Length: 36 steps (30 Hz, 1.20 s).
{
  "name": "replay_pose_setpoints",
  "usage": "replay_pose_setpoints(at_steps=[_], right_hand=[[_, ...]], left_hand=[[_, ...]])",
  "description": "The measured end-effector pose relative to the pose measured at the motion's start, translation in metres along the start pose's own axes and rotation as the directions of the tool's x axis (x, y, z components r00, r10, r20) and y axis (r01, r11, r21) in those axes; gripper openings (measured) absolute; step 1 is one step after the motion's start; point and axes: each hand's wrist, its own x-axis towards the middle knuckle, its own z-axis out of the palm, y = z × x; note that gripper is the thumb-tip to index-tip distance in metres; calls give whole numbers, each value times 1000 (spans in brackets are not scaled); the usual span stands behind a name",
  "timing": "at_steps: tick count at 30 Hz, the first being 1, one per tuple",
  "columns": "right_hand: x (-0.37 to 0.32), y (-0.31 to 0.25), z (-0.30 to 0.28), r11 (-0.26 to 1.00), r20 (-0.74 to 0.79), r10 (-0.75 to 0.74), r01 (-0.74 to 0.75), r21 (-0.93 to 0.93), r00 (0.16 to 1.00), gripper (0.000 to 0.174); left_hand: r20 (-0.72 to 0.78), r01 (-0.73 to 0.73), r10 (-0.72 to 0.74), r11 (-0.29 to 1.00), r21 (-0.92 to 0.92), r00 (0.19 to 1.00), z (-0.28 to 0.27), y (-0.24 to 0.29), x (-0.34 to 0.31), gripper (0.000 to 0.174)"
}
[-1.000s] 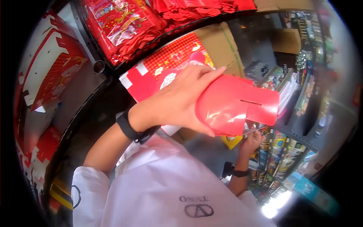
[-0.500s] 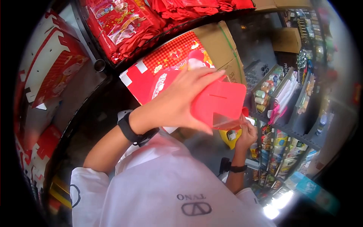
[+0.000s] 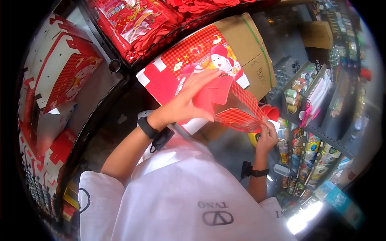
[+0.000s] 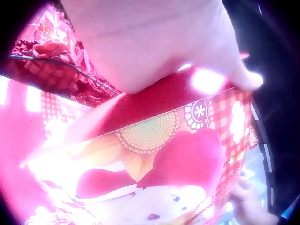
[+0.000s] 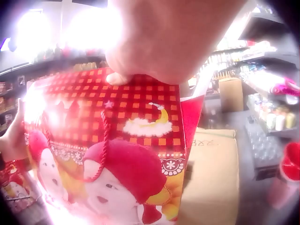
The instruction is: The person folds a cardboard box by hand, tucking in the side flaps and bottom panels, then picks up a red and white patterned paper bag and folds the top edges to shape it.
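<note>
A red checkered carton gift box (image 3: 237, 116) is held up in front of the white shirt, its flaps raised. My left hand (image 3: 187, 98) grips the left end, thumb and fingers spread around a slotted red flap (image 3: 219, 86). At the right edge, the fingertips of my right hand (image 3: 267, 136) pinch the rim. In the right wrist view the box (image 5: 126, 164) shows cartoon faces, a moon and a red cord handle (image 5: 105, 150). The left wrist view shows my left hand (image 4: 164, 42) over the top edge.
A matching printed carton (image 3: 195, 52) lies behind, on a brown cardboard box (image 3: 257, 60). Red packaged goods (image 3: 136, 28) fill the rack above. More red-and-white cartons (image 3: 66, 76) stand at left. Shelves with small goods (image 3: 297, 88) line the right; a red cup-like item (image 3: 271, 112) sits nearby.
The box has tilted and turned, and its slotted flap has swung left, so checkered panels and the opening now show. My right hand has moved up to the rim; my left keeps its grip.
</note>
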Motion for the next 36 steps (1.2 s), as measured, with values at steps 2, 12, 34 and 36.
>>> replay_pose_setpoints(at_steps=[2, 12, 34, 36], right_hand=[[-1, -3, 1, 999, 22, 11, -10, -44, 1000, 16], [-6, -9, 13, 984, 86, -84, 96, -148, 993, 15], [0, -9, 13, 972, 148, -104, 133, -196, 983, 19], [0, -12, 16, 968, 152, -110, 141, -208, 982, 19]], left_hand=[[-7, 58, -59, 996, -61, 998, 0, -5, -6, 118], [-72, 108, -117, 987, -115, 991, -15, -10, -11, 122], [-48, 50, -44, 992, 117, 998, -35, -14, -4, 99], [-119, 49, -39, 995, 82, 992, -27, -18, -8, 93]])
